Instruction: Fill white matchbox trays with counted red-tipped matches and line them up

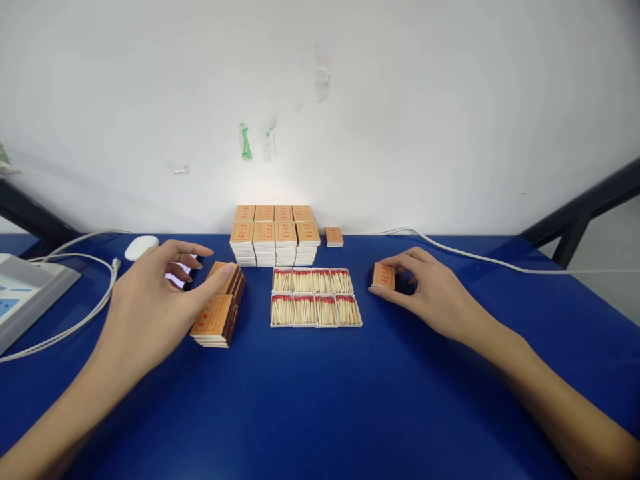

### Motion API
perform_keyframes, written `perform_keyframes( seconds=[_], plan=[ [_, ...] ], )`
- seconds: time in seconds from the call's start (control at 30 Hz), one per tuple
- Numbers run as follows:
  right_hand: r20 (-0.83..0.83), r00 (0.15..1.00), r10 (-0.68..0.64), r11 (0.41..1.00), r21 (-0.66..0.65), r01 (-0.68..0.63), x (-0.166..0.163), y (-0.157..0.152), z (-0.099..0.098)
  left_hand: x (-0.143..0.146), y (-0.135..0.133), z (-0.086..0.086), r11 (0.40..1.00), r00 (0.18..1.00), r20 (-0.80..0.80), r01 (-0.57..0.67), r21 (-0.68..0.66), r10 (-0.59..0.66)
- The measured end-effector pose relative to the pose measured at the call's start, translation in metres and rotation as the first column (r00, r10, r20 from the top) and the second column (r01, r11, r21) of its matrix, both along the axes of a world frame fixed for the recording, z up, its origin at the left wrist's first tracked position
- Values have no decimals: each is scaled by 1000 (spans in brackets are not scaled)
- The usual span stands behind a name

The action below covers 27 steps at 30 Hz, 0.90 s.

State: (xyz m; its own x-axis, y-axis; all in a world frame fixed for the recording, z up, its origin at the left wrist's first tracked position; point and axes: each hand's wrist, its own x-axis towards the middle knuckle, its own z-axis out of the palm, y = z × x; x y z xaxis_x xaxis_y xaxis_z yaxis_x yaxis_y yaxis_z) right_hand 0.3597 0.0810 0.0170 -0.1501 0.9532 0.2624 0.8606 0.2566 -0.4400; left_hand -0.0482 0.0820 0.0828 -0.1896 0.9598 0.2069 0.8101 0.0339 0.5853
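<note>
My left hand (pixel 155 293) is open, its fingers spread and its thumb over the rear of two stacks of orange matchbox sleeves (pixel 214 319); I cannot tell whether the thumb touches them. At the right, my right hand (pixel 430 287) grips a small orange matchbox (pixel 384 275) with red lettering, low at the blue tabletop, between thumb and fingers. Between the hands lie open matchbox trays (pixel 316 327) in two rows, filled with red-tipped matches (pixel 326 310). Behind them stands a block of stacked matchboxes (pixel 275 233), and a single matchbox (pixel 334 237) sits just right of it.
A phone (pixel 181 272) lies partly hidden behind my left hand, near a white earbud case (pixel 141 247). White cables (pixel 95 313) run beside a power strip (pixel 30 300) at the left. Another cable (pixel 480 257) crosses the back right. A pale wall (pixel 400 133) bounds the blue table (pixel 320 400).
</note>
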Motion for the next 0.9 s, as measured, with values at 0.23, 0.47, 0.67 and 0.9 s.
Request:
perform_keyframes(
  seconds=[0.23,0.47,0.67,0.9],
  plan=[
    [19,1000,2,1000,-13,-2,2,1,-3,-8,13,-10,993,997,55,63,-100,-58],
    [21,1000,13,998,68,-14,-4,-6,0,-5,11,-13,996,999,12,31,-88,-30],
    [-5,967,254,949,194,-248,-22,-16,14,-5,10,-14,995,1000,-9,27,-93,-28],
    [-113,872,475,880,53,-473,-39,-25,15,-2,9,-10,997,1000,24,19,-76,-17]
  ],
)
